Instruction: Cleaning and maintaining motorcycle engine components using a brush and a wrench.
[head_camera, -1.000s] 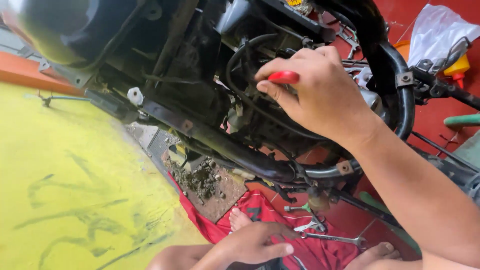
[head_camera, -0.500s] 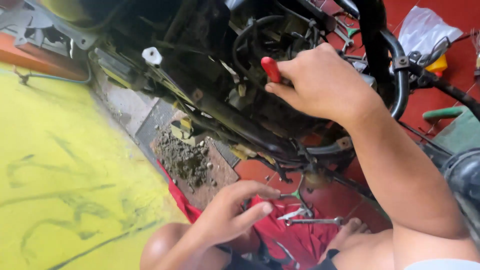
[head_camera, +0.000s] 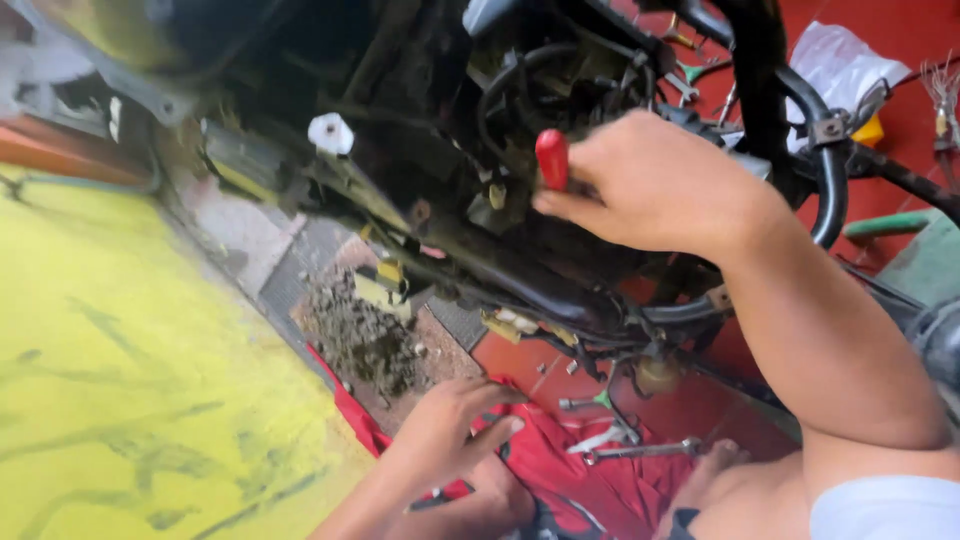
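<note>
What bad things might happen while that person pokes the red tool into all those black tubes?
1. The right hand holds the red-handled tool among black hoses and wires; a slip might nick one or scrape the knuckles on the frame.
2. The left hand reaches over the red cloth without being watched, near loose metal tools; it may knock them or get poked.
</note>
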